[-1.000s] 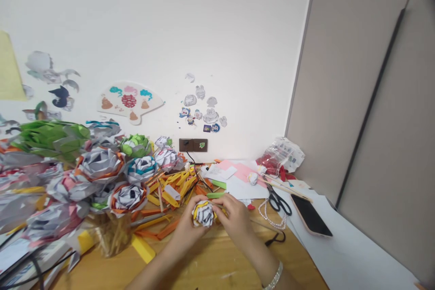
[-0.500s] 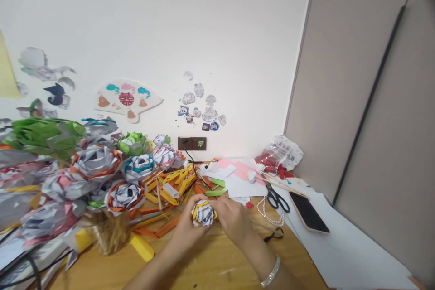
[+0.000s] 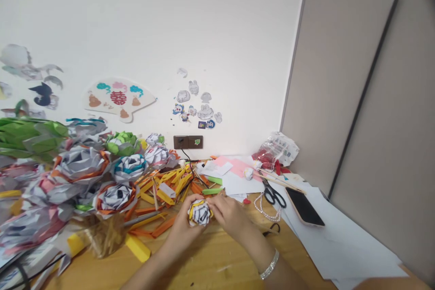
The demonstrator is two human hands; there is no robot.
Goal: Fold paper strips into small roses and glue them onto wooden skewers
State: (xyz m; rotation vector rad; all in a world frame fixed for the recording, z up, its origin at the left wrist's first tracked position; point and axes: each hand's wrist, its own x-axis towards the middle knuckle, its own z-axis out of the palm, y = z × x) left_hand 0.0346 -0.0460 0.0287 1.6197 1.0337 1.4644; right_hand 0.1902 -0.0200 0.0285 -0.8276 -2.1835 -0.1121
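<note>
A small paper flower [image 3: 200, 214], white inside with yellow outer petals, faces me above the wooden table. My left hand [image 3: 183, 222] is closed around its left side and underside. At its upper right edge, the bent fingers of my right hand [image 3: 229, 215] pinch the flower's rim; their tips are partly hidden, so the exact petal cannot be made out. A sparkling bracelet [image 3: 271, 264] circles my right wrist.
Large paper flowers [image 3: 117, 197] crowd the left in a clear holder [image 3: 102, 235]. Yellow and orange folded paper strips [image 3: 170, 183] lie behind my hands. On the right are black-handled scissors [image 3: 273, 195], a bead string [image 3: 267, 213], a phone [image 3: 305, 207] and white sheets [image 3: 343, 244].
The view has turned slightly right, so everything sits further left. My right fingers have shifted a little up along the flower's edge; my left hand still holds it.
</note>
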